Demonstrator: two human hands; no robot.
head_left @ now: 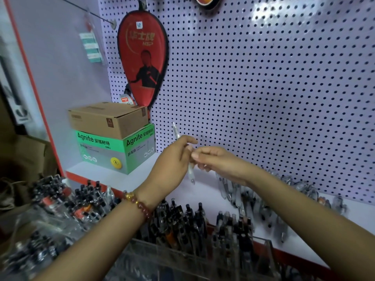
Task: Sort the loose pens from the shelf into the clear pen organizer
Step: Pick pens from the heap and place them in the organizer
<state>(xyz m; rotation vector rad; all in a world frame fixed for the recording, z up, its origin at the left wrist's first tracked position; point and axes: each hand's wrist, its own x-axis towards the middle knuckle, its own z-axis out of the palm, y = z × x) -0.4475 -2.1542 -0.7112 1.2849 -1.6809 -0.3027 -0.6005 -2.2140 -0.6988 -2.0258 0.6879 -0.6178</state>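
A clear white pen (190, 171) stands almost upright in the air above the shelf. My left hand (172, 163), with a bead bracelet on its wrist, is closed around the pen's middle. My right hand (219, 161) pinches the same pen from the right with its fingertips. Loose pens (251, 199) lie in a row on the white shelf (203, 191) under my right forearm. The clear pen organizer (182, 254) stands at the front, below my arms, packed with several dark-capped pens standing upright.
A cardboard box (107, 118) sits on a green Agnite box (117, 147) at the shelf's left end. A red paddle case (143, 57) hangs on the pegboard (263, 78). More pens in clear holders (60, 205) fill the lower left.
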